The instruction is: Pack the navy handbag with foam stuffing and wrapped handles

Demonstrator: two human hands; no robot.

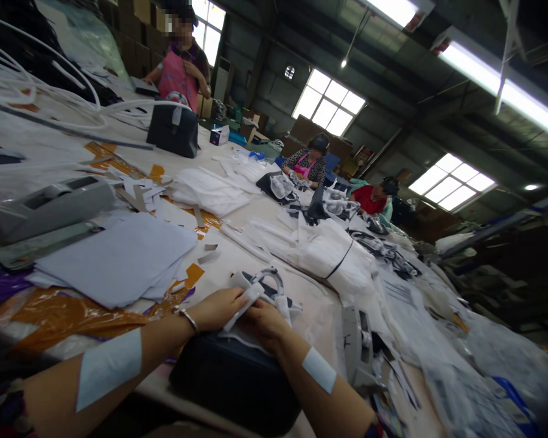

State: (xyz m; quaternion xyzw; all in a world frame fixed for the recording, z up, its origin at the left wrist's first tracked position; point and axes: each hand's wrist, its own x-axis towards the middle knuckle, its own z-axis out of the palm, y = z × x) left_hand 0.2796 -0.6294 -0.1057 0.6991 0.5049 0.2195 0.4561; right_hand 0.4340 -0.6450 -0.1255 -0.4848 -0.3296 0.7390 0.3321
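A dark handbag (232, 380) stands in front of me at the table's near edge. Its curved handle (274, 278) rises behind my hands and is partly wrapped in white material. My left hand (221, 309) is closed on a narrow white wrapping strip (243, 311) above the top of the bag. Close beside it, my right hand (268, 325) has its fingers bent in at the strip's lower side. Its fingertips are partly hidden, so what they pinch cannot be made out.
Left lie a stack of white sheets (119, 255), a grey tape dispenser (50, 207) and orange tape scraps. Another dispenser (357, 347) stands right of the bag. Beyond are bundled white sheets (333, 252), a finished-looking dark bag (172, 128) and several people across the table.
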